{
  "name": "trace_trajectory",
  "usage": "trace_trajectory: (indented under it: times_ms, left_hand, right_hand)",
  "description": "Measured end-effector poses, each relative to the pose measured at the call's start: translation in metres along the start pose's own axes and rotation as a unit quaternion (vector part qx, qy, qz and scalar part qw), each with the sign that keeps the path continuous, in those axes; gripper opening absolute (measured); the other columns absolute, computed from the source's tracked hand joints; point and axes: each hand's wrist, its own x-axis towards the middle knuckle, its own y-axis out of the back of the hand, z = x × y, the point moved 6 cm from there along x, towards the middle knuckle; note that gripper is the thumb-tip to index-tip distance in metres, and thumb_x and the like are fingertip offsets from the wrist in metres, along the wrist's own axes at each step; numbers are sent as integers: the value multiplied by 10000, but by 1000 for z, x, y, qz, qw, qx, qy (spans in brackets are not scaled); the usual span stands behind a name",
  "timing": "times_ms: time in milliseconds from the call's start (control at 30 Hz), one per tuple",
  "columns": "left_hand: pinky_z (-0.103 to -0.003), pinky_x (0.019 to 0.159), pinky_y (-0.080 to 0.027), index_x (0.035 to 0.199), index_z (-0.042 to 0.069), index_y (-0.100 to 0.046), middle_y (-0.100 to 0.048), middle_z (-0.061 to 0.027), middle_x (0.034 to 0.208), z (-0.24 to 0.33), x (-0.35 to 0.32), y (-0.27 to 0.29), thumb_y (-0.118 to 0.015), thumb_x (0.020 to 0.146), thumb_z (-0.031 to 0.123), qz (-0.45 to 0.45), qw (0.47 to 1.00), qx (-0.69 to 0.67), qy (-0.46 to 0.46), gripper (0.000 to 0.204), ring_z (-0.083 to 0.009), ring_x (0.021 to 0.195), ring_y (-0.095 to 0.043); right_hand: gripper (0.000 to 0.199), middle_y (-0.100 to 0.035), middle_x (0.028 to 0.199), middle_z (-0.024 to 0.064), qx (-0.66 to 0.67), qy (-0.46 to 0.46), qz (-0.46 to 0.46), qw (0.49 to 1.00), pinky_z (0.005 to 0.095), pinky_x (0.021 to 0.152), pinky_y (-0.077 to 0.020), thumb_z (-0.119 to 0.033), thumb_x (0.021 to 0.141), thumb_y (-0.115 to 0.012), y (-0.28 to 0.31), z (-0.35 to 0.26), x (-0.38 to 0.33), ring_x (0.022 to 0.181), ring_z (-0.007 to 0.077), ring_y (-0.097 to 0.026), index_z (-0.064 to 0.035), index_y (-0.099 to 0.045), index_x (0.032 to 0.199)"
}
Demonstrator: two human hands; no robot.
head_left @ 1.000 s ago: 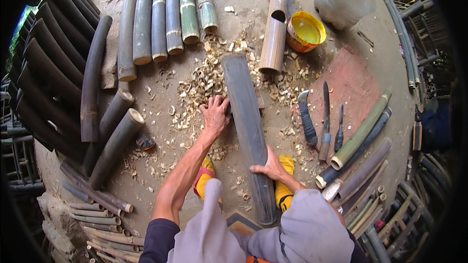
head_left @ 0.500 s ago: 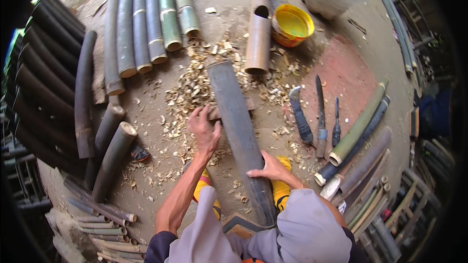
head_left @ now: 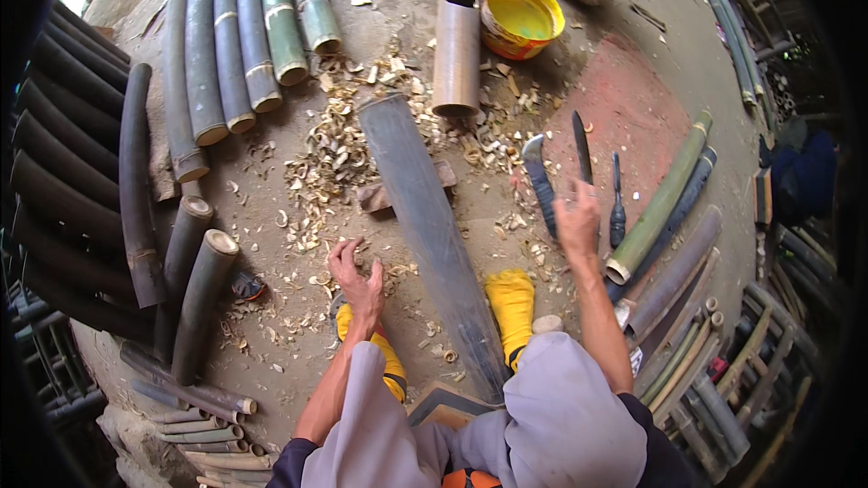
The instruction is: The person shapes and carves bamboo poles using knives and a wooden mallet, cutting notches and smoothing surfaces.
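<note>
L hand (head_left: 359,287): fingers loosely curled, empty, left of dark board (head_left: 429,226), which lies ctr across brown block (head_left: 375,200). R hand (head_left: 577,221): right, by long knife (head_left: 581,146) & hooked knife (head_left: 540,183); blurred, can't tell if fingers grip.

The long, flat, dark-grey plank (head_left: 434,230) lies across a reddish-brown oblong block (head_left: 375,199), left of the curved, dark-handled knife (head_left: 541,185). Beyond the plank, a round yellow plastic tub (head_left: 508,44) stands right of a brown bamboo tube (head_left: 457,63).
</note>
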Motion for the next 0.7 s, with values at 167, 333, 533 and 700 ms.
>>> trace_trajectory:
  times_ms: [167, 333, 533, 700]
  left_hand:
    - [-397, 968, -392, 1154, 64, -586, -472, -143, 1166, -6, 1, 6, -654, 700, 21, -17, 997, -44, 55, 461, -307, 1141, -450]
    - [-389, 968, -394, 1158, 56, -586, -463, -146, 1198, -28, -8, 6, -632, 728, 22, -11, 999, -13, 33, 434, -310, 1154, -443]
    - [-368, 941, -398, 1152, 33, -581, -453, -139, 1213, -21, -19, 12, -633, 770, 18, -42, 998, -28, 46, 386, -282, 1159, -443]
    - [-370, 917, -412, 1145, 34, -579, -460, -131, 1212, -25, -25, 14, -651, 791, 49, -53, 997, -36, 51, 362, -278, 1155, -445]
  right_hand:
    - [450, -591, 1061, 224, -128, -87, -59, 986, 449, 908, -439, -155, 760, -678, 12, 62, 6, 1039, 376, -545, 10, -570, 1164]
    - [489, -569, 1134, 235, -78, -87, -25, 993, 441, 963, -405, -176, 773, -667, 21, 77, -8, 1096, 387, -523, 14, -549, 1207]
    - [452, -539, 1093, 188, -179, -126, 113, 969, 460, 908, -412, -183, 763, -678, 71, 96, -49, 1032, 362, -507, -39, -563, 1175]
    - [424, -531, 1104, 181, -211, -211, 212, 931, 444, 936, -395, -241, 801, -625, 100, 129, -77, 1053, 359, -493, -48, -562, 1173]
